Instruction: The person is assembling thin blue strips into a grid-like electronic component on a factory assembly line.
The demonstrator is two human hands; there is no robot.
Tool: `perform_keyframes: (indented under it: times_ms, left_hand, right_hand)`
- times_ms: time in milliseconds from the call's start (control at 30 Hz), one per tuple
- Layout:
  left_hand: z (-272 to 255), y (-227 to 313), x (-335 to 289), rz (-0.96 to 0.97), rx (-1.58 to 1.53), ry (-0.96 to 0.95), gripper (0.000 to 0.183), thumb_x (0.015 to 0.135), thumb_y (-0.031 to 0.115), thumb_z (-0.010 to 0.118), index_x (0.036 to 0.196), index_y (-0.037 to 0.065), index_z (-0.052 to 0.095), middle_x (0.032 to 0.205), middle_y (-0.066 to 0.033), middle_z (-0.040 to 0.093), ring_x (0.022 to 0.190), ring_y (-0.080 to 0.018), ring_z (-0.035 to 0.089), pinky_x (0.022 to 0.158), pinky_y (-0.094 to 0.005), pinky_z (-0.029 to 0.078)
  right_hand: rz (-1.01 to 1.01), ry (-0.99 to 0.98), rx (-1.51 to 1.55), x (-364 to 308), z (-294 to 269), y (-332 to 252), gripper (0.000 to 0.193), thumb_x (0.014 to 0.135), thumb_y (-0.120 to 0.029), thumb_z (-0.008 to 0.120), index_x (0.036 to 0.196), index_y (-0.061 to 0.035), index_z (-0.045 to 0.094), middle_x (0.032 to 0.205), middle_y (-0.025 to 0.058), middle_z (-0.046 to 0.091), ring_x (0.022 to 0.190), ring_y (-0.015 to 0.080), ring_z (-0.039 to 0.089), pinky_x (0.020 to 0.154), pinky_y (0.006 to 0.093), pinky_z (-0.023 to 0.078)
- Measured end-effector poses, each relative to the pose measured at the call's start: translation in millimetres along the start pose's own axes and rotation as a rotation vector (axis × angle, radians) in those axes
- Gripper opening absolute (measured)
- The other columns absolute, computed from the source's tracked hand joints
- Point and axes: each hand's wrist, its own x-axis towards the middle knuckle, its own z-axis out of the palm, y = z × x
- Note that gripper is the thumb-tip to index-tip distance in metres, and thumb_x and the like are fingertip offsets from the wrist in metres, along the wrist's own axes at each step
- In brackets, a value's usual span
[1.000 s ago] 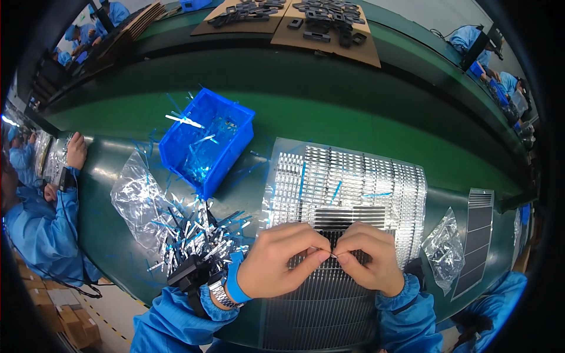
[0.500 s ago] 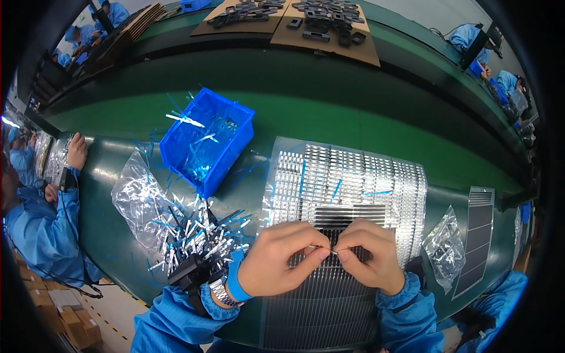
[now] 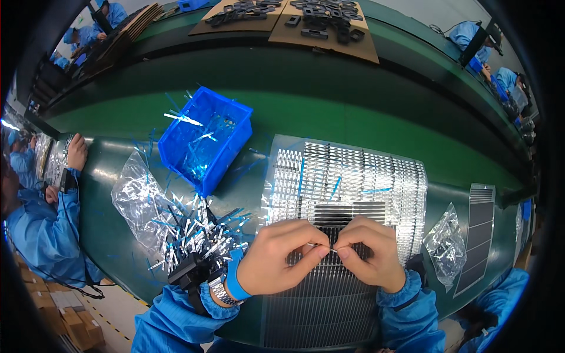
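Close together over a sheet of silvery strips (image 3: 376, 170), my two hands pinch the ends of one thin, narrow strip (image 3: 332, 250). My left hand (image 3: 279, 259) is closed on its left end, fingertips and thumb pressed together. Thumb and forefinger of my right hand (image 3: 374, 256) grip the other end. Fingers hide most of the strip, so its details are too small to tell. Beneath my hands lies a dark lined sheet (image 3: 318, 315), partly covered by the wrists. Just beyond the fingertips is a small dark striped piece (image 3: 353, 213). Blue slivers lie on the silvery sheet.
A blue bin (image 3: 232, 156) holds loose strips. Nearer me, a heap of silver and blue strips (image 3: 200, 232) lies beside a clear plastic bag (image 3: 138, 191). At right are another bag (image 3: 445, 247) and a dark panelled sheet (image 3: 475, 235). A co-worker's sleeve (image 3: 44, 220) is at left.
Almost nothing differs. Both hands keep their pinch on the thin strip in nearly the same place, and the whole view has shifted very slightly.
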Motion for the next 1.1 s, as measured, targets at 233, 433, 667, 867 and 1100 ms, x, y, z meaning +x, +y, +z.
perform_keyframes:
  times_ms: [233,433,667,867,1100]
  left_hand:
    - [-3,-4,0,0.095,-0.216,-0.105,0.006,0.089,0.0,0.076,0.094,0.0,0.074,0.084,-0.0106,0.069,0.074,-0.0195,0.066,0.069,-0.0319,0.053]
    - [-3,-3,1,0.134,-0.385,-0.105,0.006,0.089,-0.002,0.077,0.093,-0.001,0.073,0.095,-0.0126,0.073,0.085,-0.0216,0.069,0.078,-0.0337,0.056]
    - [-3,-8,-8,-0.091,-0.514,-0.044,0.004,0.094,-0.006,0.069,0.091,-0.005,0.066,0.093,-0.0139,0.07,0.083,-0.0164,0.067,0.077,-0.031,0.056]
    - [-4,-9,-9,-0.155,-0.451,-0.013,0.007,0.094,-0.006,0.067,0.088,-0.004,0.065,0.092,-0.0128,0.069,0.082,-0.0142,0.066,0.074,-0.0281,0.054]
    - [-3,-9,-10,-0.164,-0.532,-0.038,0.008,0.094,-0.006,0.069,0.087,-0.004,0.065,0.093,-0.0132,0.069,0.083,-0.0147,0.066,0.073,-0.0278,0.053]
  right_hand:
    - [0.034,-0.003,0.005,0,2,2,0.009,0.086,0.0,0.074,0.094,-0.0005,0.071,0.084,0.0099,0.068,0.074,0.021,0.067,0.065,0.0319,0.054]
    - [0.02,-0.027,-0.053,1,1,4,0.01,0.084,0.001,0.072,0.093,-0.0008,0.07,0.083,0.0114,0.067,0.073,0.0227,0.067,0.065,0.0319,0.053]
    - [0.035,0.117,-0.052,0,5,0,0.011,0.086,-0.001,0.073,0.097,-0.0015,0.073,0.088,0.0128,0.07,0.077,0.0251,0.068,0.07,0.0356,0.054]
    - [-0.108,0.19,-0.164,-2,3,1,0.019,0.085,-0.005,0.08,0.103,-0.0019,0.076,0.092,0.0117,0.071,0.079,0.0252,0.068,0.07,0.0363,0.054]
    - [-0.07,0.213,-0.168,-5,4,1,0.019,0.079,-0.002,0.085,0.096,-0.0025,0.077,0.091,0.01,0.072,0.078,0.0234,0.068,0.067,0.0329,0.053]
